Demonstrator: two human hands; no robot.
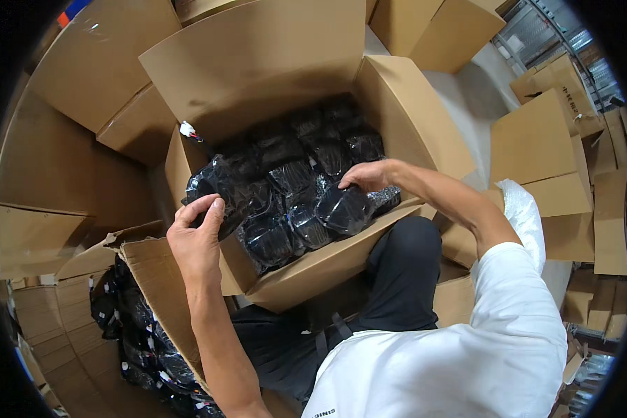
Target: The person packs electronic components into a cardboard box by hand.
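Observation:
My left hand (200, 224) pinches a black plastic-wrapped part (212, 182) between thumb and fingers at the left side of an open cardboard box (261, 59). From that part a short cable with a white connector (188, 130) sticks up. My right hand (369, 176) is closed on the edge of another rounded black wrapped part (344, 209), near the box's front right. Beneath both hands, several more black wrapped parts (268, 238) lie packed in rows inside the box. Shiny clear film covers them; their exact kind is hard to make out.
At the lower left, a second open carton (161, 296) holds a loose heap of black wrapped parts (143, 341). Large cartons (104, 63) crowd the left, and more boxes (536, 157) stand at the right. My knee (411, 254) is against the box's near side. Shelving (557, 35) stands far right.

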